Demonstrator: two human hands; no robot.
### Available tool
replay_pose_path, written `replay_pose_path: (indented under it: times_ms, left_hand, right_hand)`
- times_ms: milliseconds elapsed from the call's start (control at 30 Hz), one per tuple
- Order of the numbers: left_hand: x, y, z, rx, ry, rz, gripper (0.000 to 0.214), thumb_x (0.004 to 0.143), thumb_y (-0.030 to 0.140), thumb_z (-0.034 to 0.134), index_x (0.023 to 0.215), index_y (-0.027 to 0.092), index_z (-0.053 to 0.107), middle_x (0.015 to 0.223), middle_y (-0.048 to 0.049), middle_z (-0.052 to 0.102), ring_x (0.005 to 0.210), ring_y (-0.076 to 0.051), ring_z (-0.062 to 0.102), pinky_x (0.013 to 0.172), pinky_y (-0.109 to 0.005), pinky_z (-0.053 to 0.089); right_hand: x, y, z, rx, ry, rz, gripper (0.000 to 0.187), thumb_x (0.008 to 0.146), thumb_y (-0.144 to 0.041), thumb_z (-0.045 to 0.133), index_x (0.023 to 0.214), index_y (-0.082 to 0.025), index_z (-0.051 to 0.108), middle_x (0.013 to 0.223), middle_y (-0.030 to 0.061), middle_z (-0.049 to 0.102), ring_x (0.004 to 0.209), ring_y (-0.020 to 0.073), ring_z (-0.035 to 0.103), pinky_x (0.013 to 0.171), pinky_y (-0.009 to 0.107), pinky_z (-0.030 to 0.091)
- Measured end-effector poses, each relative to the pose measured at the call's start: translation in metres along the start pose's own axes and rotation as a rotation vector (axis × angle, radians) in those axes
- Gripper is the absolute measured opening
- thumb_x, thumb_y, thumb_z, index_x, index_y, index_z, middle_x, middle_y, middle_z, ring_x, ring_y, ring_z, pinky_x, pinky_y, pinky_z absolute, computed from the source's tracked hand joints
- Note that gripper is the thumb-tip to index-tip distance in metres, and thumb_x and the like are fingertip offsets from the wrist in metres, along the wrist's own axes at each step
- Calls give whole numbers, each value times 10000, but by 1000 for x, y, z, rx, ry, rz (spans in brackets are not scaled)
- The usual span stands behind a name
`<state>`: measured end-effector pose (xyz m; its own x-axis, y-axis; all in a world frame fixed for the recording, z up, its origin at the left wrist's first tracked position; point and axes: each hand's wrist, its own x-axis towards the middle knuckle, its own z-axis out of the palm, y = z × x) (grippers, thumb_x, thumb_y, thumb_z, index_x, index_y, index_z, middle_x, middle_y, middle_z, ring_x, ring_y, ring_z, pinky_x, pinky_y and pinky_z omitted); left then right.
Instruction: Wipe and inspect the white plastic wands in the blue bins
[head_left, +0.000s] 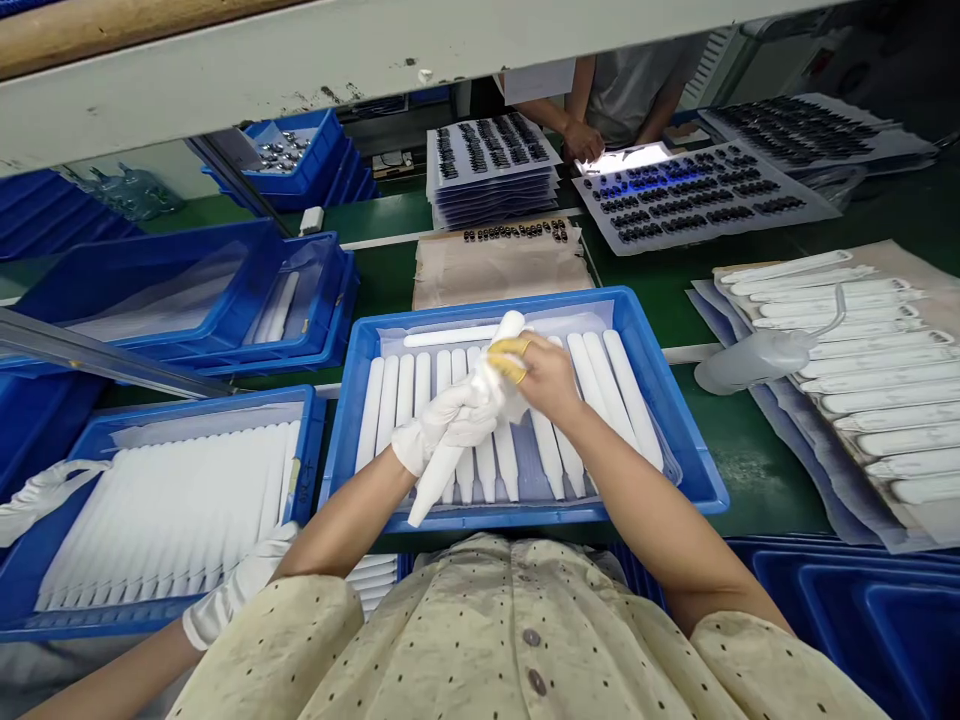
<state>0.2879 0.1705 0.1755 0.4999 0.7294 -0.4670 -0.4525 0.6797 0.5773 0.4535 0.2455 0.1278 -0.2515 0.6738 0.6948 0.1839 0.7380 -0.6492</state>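
My left hand (454, 415), in a white glove, is closed around a long white plastic handle-shaped piece (437, 482) that tilts over the tray, its narrow end toward me. Yellow finger covers are on my right hand (546, 375), whose fingers pinch a thin white cloth (514, 402) against the upper part of the piece; the cloth is partly hidden and blurred. Below both hands, a blue tray (525, 516) holds several similar white pieces (630, 400) in a row on a translucent sheet, with one lying crosswise at the back.
Left of me, a co-worker's gloved hands (251, 580) are at another blue tray (311, 450) of white pieces. A squeeze bottle (754, 360) lies right, beside stacked white parts (900, 400). Across the bench, another person's hand (583, 140) is near sheets of small black parts (675, 195).
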Motion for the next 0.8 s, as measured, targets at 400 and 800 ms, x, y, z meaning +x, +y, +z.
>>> replay_pose_path:
  times_ms: [400,800]
  left_hand:
    - [1,-3,-3,22,-44,45,232,719,124,680,666,184,463,488,47,455,308,-40,266,265,-128,239]
    - [-9,0,13,207,-156,183,364,730,295,808,575,169,504,411,60,410,273,-45,302,256,-142,279]
  right_hand:
    - [2,2,1,-111,142,-71,283,1012,-465,651,962,-230,800,860,32,783,708,156,706,639,269,523]
    - [16,4,-15,272,438,172,269,979,-526,686,994,-259,708,946,8,734,848,162,703,795,310,577]
